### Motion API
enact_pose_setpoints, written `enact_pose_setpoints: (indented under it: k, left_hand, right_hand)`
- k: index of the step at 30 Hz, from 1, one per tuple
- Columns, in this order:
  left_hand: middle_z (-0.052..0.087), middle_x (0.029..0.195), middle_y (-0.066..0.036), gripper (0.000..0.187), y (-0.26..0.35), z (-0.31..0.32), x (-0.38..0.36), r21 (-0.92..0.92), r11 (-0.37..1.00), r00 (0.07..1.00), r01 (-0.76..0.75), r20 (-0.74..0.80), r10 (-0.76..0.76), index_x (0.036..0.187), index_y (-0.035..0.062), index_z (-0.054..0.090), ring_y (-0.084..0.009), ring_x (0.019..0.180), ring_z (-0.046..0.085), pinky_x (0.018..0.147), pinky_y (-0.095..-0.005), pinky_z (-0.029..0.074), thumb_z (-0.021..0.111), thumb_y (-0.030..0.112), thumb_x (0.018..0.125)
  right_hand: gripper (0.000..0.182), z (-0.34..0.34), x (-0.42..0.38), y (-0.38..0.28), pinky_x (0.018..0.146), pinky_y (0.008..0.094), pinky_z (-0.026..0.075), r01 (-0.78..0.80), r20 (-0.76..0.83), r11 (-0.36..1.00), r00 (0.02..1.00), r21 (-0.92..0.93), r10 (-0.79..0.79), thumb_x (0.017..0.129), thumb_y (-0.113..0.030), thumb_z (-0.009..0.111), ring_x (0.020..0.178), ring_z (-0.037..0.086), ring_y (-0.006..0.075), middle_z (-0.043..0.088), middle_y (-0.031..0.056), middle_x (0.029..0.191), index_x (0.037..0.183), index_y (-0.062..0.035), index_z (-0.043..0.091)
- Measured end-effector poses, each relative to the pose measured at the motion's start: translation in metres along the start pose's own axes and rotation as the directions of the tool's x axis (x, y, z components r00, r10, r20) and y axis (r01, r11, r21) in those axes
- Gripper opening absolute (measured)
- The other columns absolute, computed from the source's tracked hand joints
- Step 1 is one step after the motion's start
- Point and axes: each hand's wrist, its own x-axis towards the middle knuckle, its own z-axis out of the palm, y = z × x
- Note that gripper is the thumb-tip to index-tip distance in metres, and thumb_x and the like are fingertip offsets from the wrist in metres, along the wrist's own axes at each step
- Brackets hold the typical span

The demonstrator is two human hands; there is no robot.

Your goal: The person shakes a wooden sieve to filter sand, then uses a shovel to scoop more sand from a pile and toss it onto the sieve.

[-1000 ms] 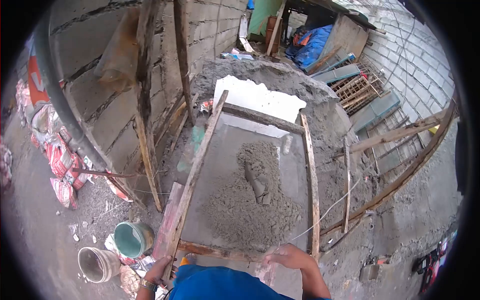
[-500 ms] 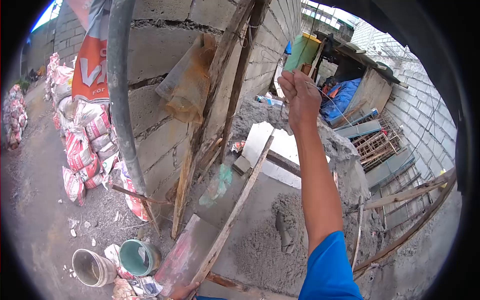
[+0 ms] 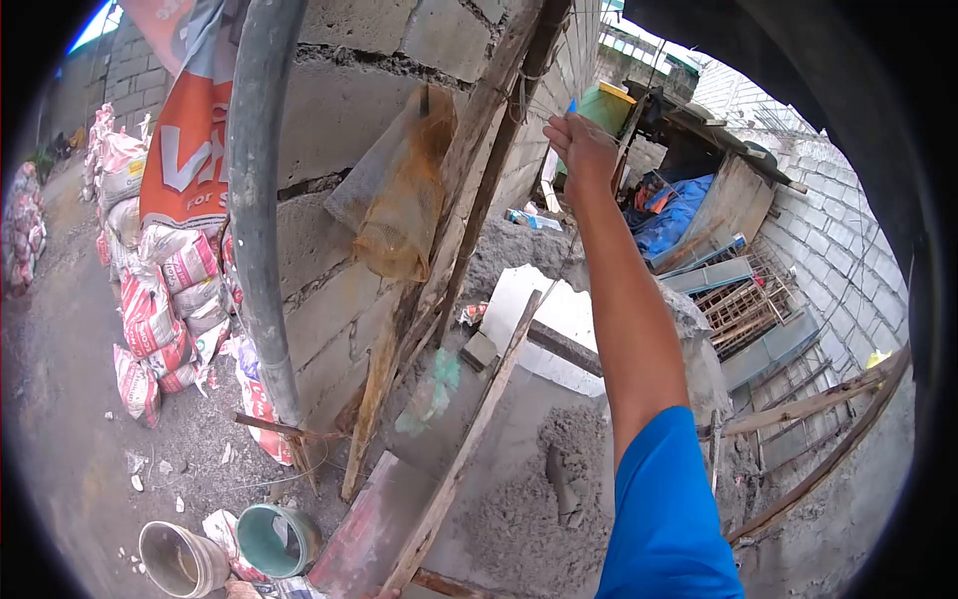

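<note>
My right hand [image 3: 587,155] is raised at the end of my outstretched arm, its fingers bent together; what they hold is too small to make out. A thin line runs up toward it from near the upper end of a long wooden strip [image 3: 469,449]. That strip slants across the middle of the view. At the bottom edge my left hand [image 3: 385,593] barely shows, closed around the strip's lower end. Beneath the strip lies grey mortar [image 3: 509,499] with a dark lump [image 3: 567,484] in it. A white board [image 3: 559,334] lies beyond.
Two buckets, one whitish [image 3: 180,559] and one green [image 3: 274,539], stand at lower left. Printed sacks [image 3: 150,309] are stacked behind a grey pipe [image 3: 261,220]. Upright timbers [image 3: 489,160] lean by the block wall [image 3: 339,90]. A blue tarp [image 3: 679,215] lies at upper right.
The view has shifted, and the buckets sit lower in it. My right hand appears slightly further left, with its fingers turned more leftward. Less of my left hand shows at the bottom edge.
</note>
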Motion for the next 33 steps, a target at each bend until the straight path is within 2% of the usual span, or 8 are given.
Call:
enact_pose_setpoints:
  k: [14,16,19,21,25,28,29,33]
  left_hand:
    - [0.064,0.089,-0.006,0.045,-0.002,-0.029,0.019,0.003,0.998,0.998,-0.058,0.008,0.058,0.111,0.0028,0.059,-0.0154,0.072,0.059,0.062,-0.0275,0.049,0.051,0.042,0.091]
    - [0.064,0.087,-0.007,0.046,-0.009,-0.033,0.023,0.026,0.998,0.998,-0.061,0.022,0.061,0.111,0.0028,0.058,-0.016,0.071,0.059,0.06,-0.0279,0.049,0.051,0.043,0.091]
    - [0.064,0.085,-0.008,0.048,-0.014,-0.041,0.031,0.047,0.999,0.999,-0.023,0.041,0.021,0.112,0.0029,0.057,-0.017,0.068,0.06,0.058,-0.0285,0.049,0.05,0.045,0.091]
    - [0.062,0.072,-0.008,0.045,-0.019,-0.044,0.039,-0.016,0.987,0.987,0.157,0.024,-0.156,0.11,0.0053,0.054,-0.0172,0.054,0.061,0.047,-0.0292,0.05,0.055,0.045,0.088]
    - [0.06,0.07,-0.009,0.042,-0.018,-0.044,0.037,-0.002,0.968,0.968,0.253,-0.001,-0.253,0.107,0.0048,0.054,-0.0186,0.055,0.061,0.047,-0.0306,0.05,0.053,0.043,0.089]
    - [0.059,0.07,-0.009,0.043,-0.019,-0.044,0.034,-0.107,0.964,0.967,0.244,0.1,-0.233,0.105,0.0038,0.053,-0.0207,0.055,0.061,0.048,-0.0319,0.051,0.049,0.044,0.091]
    - [0.059,0.069,-0.01,0.044,-0.029,-0.045,0.037,-0.109,0.967,0.973,0.23,0.057,-0.225,0.102,0.0033,0.053,-0.0222,0.055,0.061,0.05,-0.034,0.052,0.046,0.045,0.091]
    - [0.06,0.07,-0.011,0.05,-0.033,-0.043,0.034,-0.081,0.968,0.971,0.235,0.071,-0.23,0.1,0.0042,0.053,-0.0234,0.057,0.061,0.053,-0.0372,0.053,0.045,0.053,0.09]
  right_hand:
    - [0.046,-0.036,-0.082,0.053,0.074,0.029,0.049,-0.273,-0.02,0.956,0.961,0.107,0.276,0.092,-0.027,0.053,0.084,0.064,0.0215,0.064,0.0153,0.097,0.126,0.0035,0.042]
    - [0.059,-0.049,-0.156,0.053,0.078,0.0292,0.047,-0.343,0.076,0.928,0.931,-0.144,0.356,0.093,-0.032,0.054,0.087,0.063,0.0214,0.064,0.0136,0.101,0.135,0.0022,0.032]
    - [0.062,-0.114,-0.299,0.032,0.097,0.0384,0.038,0.186,0.399,0.597,0.884,-0.78,0.245,0.086,-0.033,0.061,0.109,0.053,0.0307,0.059,0.0158,0.113,0.135,-0.0044,0.037]
    - [0.061,-0.19,-0.385,0.01,0.1,0.0424,0.033,0.223,0.306,0.234,0.849,-0.947,0.431,0.084,-0.035,0.062,0.114,0.046,0.0352,0.054,0.0166,0.12,0.132,-0.0044,0.041]
    - [0.056,-0.378,-0.589,-0.067,0.095,0.0446,0.037,-0.477,-0.479,-0.053,0.86,-0.877,0.176,0.088,-0.03,0.058,0.112,0.047,0.0436,0.051,0.0277,0.12,0.128,0.0065,0.042]
    - [0.062,-0.499,-0.816,-0.175,0.103,0.041,0.032,-0.829,-0.888,-0.318,0.441,-0.46,0.131,0.093,-0.042,0.048,0.122,0.043,0.037,0.046,0.0263,0.13,0.133,0.0048,0.038]
    - [0.062,-0.501,-0.832,-0.186,0.103,0.041,0.032,-0.844,-0.901,-0.317,0.417,-0.433,0.119,0.093,-0.042,0.048,0.122,0.043,0.037,0.046,0.0263,0.13,0.133,0.0048,0.038]
    - [0.074,-0.508,-0.884,-0.229,0.1,0.0403,0.035,-0.961,-0.844,-0.251,-0.229,0.117,0.485,0.092,-0.059,0.032,0.117,0.048,0.0317,0.048,0.0224,0.129,0.133,0.0026,0.038]
